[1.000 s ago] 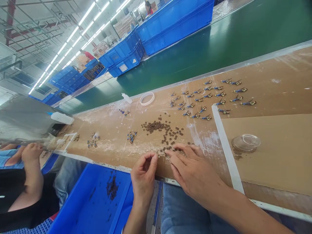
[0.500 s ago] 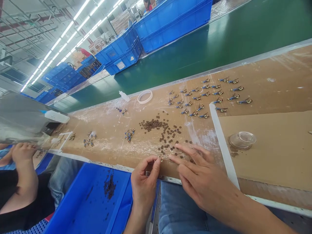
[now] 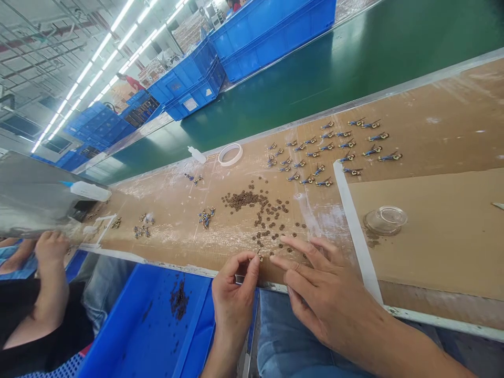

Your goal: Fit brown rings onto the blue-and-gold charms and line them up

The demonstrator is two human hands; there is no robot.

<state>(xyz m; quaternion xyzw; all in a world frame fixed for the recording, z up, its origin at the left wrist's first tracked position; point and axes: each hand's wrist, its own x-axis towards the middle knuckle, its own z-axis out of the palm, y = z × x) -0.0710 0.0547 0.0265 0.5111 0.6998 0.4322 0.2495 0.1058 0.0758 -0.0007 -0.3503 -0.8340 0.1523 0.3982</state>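
At the table's near edge my left hand (image 3: 235, 294) is closed in a pinch. Between thumb and forefinger a tiny tan-and-dark tip pokes out, apparently a small figurine (image 3: 260, 256), mostly hidden by the fingers. My right hand (image 3: 323, 283) is just to the right, palm down with fingers spread. One of its fingertips rests at a small brown ring-shaped disc (image 3: 271, 254); whether it touches the disc I cannot tell. Beyond both hands lies a loose pile of similar brown discs (image 3: 242, 200). Blue-and-yellow toy figurines (image 3: 313, 154) lie in loose rows farther back on the right.
A clear plastic cup (image 3: 386, 220) stands right of a white tape strip (image 3: 356, 231). A tape roll (image 3: 230, 155), a small bottle (image 3: 197, 155) and a figurine cluster (image 3: 206, 218) lie leftward. A green conveyor (image 3: 275, 105) runs behind. A co-worker's arm (image 3: 51, 278) is at left.
The view has shifted slightly, so the table things sit a little farther left. My left hand keeps its pinch, and my right hand stays spread with barely any movement.
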